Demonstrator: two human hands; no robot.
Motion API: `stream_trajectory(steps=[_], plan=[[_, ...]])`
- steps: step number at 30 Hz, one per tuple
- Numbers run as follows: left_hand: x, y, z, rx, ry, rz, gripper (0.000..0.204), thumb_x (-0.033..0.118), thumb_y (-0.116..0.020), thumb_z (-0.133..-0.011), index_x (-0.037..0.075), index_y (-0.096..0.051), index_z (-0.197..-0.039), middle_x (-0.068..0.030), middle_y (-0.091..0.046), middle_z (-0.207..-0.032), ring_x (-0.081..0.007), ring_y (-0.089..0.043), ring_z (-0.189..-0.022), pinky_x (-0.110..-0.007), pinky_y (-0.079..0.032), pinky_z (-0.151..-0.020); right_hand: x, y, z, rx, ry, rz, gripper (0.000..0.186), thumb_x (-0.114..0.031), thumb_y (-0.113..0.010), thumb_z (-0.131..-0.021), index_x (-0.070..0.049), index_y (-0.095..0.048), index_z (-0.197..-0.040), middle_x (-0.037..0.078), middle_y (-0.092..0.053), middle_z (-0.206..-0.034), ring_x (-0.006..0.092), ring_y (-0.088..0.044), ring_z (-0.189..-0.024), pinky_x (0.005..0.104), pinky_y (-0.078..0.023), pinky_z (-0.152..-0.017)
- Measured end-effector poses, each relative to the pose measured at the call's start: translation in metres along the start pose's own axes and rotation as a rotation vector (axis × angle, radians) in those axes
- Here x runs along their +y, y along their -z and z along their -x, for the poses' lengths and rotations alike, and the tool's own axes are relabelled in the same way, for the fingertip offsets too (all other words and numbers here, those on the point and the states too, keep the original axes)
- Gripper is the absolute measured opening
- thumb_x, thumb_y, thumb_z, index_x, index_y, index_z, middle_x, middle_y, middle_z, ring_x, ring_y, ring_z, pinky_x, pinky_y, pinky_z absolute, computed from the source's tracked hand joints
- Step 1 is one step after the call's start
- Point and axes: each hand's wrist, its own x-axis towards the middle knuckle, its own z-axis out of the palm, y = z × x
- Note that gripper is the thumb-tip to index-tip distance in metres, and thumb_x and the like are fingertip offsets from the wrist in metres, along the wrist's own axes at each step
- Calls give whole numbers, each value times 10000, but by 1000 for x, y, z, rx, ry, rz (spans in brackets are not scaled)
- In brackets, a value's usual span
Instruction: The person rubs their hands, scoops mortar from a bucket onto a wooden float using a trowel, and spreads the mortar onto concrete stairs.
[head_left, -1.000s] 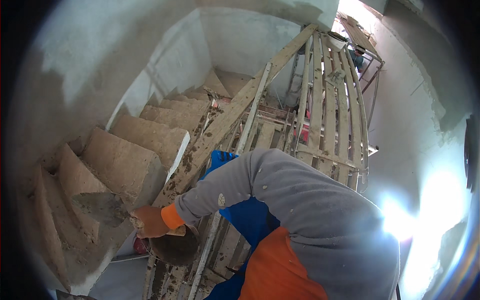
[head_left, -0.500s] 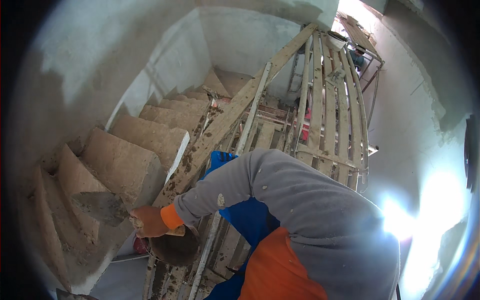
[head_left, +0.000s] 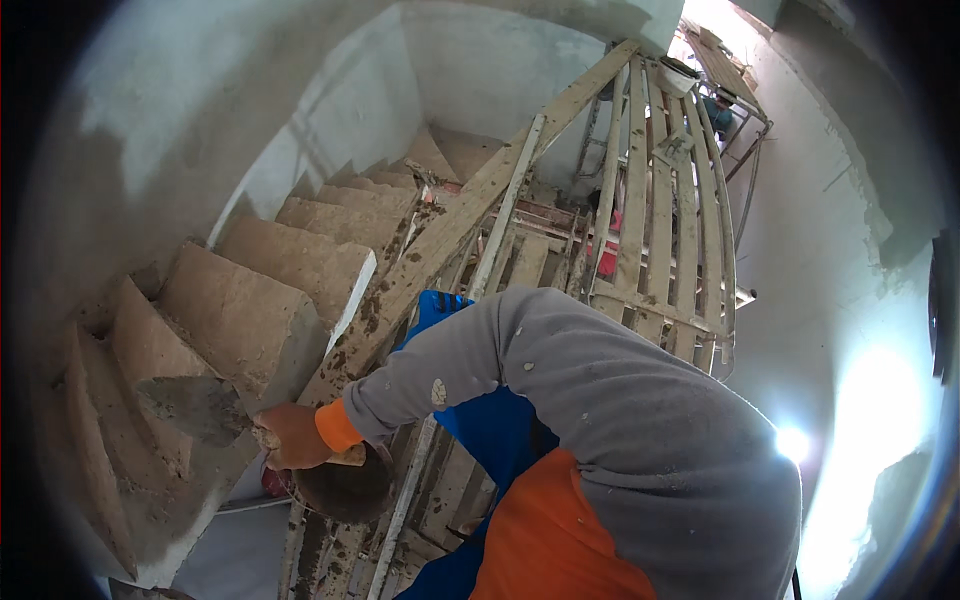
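My right arm, in a grey sleeve with an orange cuff, reaches across to the left. At its end, my right hand [head_left: 293, 436] is closed around the wooden handle of a trowel [head_left: 195, 408]. The blade, coated with grey mortar, points left over the lowest stair steps. The handle's butt end sticks out behind the fist, above a round dark bucket [head_left: 347, 490] that stands on the planks. My left hand does not show.
Concrete stairs [head_left: 235, 290] rise along the left wall. A mortar-spattered plank [head_left: 420, 270] slants beside them. Slatted wooden scaffolding [head_left: 655, 200] extends ahead, with gaps between its boards and a white bucket [head_left: 675, 78] at its far end. A bright lamp [head_left: 792, 444] shines at right.
My right hand and the trowel have shifted slightly left within the picture, still over the steps. The view itself has moved a little. The grip is the same.
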Motion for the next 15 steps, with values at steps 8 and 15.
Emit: stream_trajectory(steps=[8,15], plan=[[13,6,-6,-11,559,1449,395,402,-445,-985,158,-546,-1279,-42,-593,-1246,-219,-584,-1090,-435,-457,-979,9,-3,-2,7,-10,-13,463,-218,-677,-756,77,-509,-1071,258,-572,-1041,393,-567,-1031,431,-445,-881],[26,-10,3,92,218,387,394,387,-436,-991,136,-540,-1276,-52,-588,-1237,-242,-582,-1085,-441,-443,-997,-6,7,1,-73,-48,-86,404,-226,-689,-765,44,-530,-1020,235,-576,-1006,376,-579,-992,433,-447,-853]])
